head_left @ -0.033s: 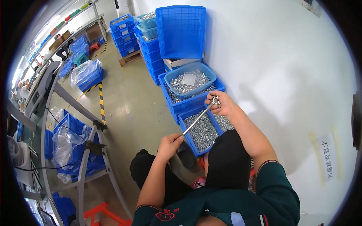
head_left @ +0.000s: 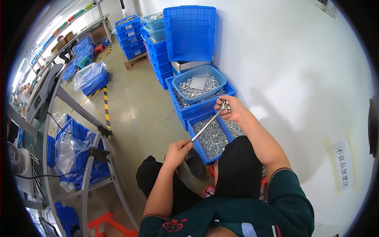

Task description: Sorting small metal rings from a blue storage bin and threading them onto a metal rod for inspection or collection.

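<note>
My left hand is closed around the lower end of a slim metal rod, which slants up and to the right. The rod's far end meets my right hand, whose curled fingers hold several small shiny metal fittings. Whether the tip sits inside one of these fittings is too small to tell. Below both hands is a blue crate full of similar small metal pieces. Just beyond my right hand, a light-blue basin of larger metal parts, with a clear flat piece on top, rests in another blue crate.
An upright blue crate leans by the white wall. Stacked blue crates stand at the back. To my left are a grey metal frame, plastic-covered blue bins and a red stool. Yellow-black tape marks the floor.
</note>
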Demonstrator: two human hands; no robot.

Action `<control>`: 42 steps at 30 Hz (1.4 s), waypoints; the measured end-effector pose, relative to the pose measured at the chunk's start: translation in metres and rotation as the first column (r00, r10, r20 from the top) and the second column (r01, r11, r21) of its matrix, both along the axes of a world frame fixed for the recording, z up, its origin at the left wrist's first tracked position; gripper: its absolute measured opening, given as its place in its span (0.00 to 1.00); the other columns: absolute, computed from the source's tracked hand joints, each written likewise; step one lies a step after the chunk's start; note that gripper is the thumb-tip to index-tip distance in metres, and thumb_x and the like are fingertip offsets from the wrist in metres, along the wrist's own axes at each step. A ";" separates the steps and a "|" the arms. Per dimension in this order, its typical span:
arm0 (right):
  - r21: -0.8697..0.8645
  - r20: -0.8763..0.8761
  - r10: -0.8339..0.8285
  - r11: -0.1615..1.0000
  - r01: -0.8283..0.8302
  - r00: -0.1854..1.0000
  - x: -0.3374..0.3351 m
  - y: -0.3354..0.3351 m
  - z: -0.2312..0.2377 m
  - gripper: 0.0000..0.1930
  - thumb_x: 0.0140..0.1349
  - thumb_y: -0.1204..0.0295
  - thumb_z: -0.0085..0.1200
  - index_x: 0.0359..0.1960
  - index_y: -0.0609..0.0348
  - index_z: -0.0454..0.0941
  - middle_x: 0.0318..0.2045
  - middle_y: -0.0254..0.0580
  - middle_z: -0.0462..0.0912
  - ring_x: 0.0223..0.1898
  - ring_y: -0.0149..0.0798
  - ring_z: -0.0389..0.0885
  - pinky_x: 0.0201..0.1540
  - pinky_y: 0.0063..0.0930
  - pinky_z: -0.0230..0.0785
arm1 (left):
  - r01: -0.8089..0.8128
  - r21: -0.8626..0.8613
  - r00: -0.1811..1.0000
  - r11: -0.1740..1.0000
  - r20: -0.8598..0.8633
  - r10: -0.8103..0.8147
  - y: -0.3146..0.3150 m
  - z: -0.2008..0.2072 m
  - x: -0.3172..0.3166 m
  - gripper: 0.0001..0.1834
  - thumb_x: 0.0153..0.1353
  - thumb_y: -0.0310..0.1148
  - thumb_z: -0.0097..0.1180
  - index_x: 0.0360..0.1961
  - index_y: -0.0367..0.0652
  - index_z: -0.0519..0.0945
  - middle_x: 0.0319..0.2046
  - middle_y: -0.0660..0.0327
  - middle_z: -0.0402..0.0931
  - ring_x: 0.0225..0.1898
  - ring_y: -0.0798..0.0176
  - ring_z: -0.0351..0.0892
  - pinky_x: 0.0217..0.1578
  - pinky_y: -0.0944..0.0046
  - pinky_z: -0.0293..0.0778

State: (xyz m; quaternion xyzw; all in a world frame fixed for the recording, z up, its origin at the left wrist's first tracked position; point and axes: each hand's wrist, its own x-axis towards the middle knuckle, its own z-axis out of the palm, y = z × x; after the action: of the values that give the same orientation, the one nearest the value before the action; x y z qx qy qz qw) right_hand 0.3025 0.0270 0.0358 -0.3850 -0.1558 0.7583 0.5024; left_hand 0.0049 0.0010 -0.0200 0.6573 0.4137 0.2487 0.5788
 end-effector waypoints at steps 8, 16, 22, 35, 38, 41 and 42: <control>-0.018 0.053 0.012 1.000 -0.011 0.999 -0.007 0.001 0.001 0.12 0.59 0.62 0.44 0.20 0.52 0.67 0.20 0.36 0.72 0.10 0.24 0.59 0.08 0.16 0.47 | -0.019 -0.003 1.000 1.000 -0.011 0.019 -0.004 0.008 0.002 0.12 0.58 0.35 0.52 0.33 0.35 0.78 0.19 0.68 0.69 0.23 0.74 0.66 0.25 0.71 0.63; -0.016 0.109 -0.103 0.994 0.106 0.989 -0.015 0.001 0.003 0.11 0.58 0.63 0.46 0.20 0.52 0.67 0.20 0.37 0.71 0.11 0.25 0.59 0.08 0.16 0.47 | -0.057 -0.049 0.998 0.997 0.008 0.058 -0.010 0.008 0.004 0.11 0.57 0.34 0.53 0.33 0.36 0.79 0.19 0.68 0.69 0.22 0.74 0.66 0.24 0.71 0.63; -0.024 0.145 -0.096 0.995 0.100 0.985 -0.013 0.004 0.000 0.13 0.59 0.62 0.45 0.20 0.52 0.67 0.21 0.38 0.71 0.12 0.24 0.59 0.08 0.15 0.47 | -0.096 0.243 0.991 0.965 -0.067 0.116 -0.010 0.003 0.008 0.12 0.57 0.34 0.53 0.35 0.34 0.78 0.19 0.67 0.70 0.23 0.74 0.67 0.25 0.70 0.64; -0.015 -0.123 -0.114 0.993 0.113 0.986 -0.007 0.002 0.002 0.20 0.62 0.52 0.42 0.22 0.54 0.71 0.22 0.39 0.72 0.11 0.24 0.58 0.09 0.15 0.47 | -0.001 -0.153 0.986 0.988 0.163 0.026 -0.007 0.003 0.020 0.11 0.60 0.34 0.49 0.30 0.35 0.78 0.18 0.69 0.68 0.22 0.75 0.64 0.24 0.73 0.59; -0.029 -0.122 -0.155 0.988 0.152 0.980 -0.008 0.001 0.003 0.19 0.60 0.53 0.47 0.22 0.56 0.72 0.22 0.40 0.72 0.11 0.24 0.60 0.08 0.13 0.48 | 0.016 -0.179 0.986 0.984 0.168 0.014 -0.005 0.000 0.019 0.11 0.60 0.34 0.49 0.30 0.36 0.78 0.18 0.69 0.69 0.22 0.75 0.64 0.25 0.73 0.59; 0.013 -0.123 -0.136 0.990 0.138 0.983 -0.006 0.004 -0.004 0.16 0.59 0.56 0.51 0.22 0.56 0.72 0.23 0.41 0.73 0.11 0.24 0.62 0.08 0.13 0.49 | 0.032 -0.199 0.983 0.979 0.183 0.005 -0.005 0.000 0.020 0.12 0.60 0.34 0.48 0.30 0.36 0.78 0.18 0.68 0.69 0.22 0.75 0.63 0.25 0.73 0.59; 0.014 -0.122 -0.137 0.990 0.140 0.983 -0.004 0.004 -0.005 0.16 0.59 0.56 0.51 0.22 0.56 0.72 0.23 0.41 0.73 0.11 0.24 0.62 0.08 0.13 0.49 | 0.031 -0.200 0.984 0.979 0.176 0.005 -0.005 0.001 0.021 0.12 0.60 0.34 0.48 0.30 0.36 0.78 0.18 0.68 0.69 0.22 0.75 0.63 0.25 0.73 0.59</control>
State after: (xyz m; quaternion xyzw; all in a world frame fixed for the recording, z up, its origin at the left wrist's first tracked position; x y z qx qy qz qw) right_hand 0.2989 0.0309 0.0307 -0.3426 -0.1063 0.7418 0.5666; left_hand 0.0257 -0.0042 -0.0192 0.5732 0.3797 0.2586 0.6785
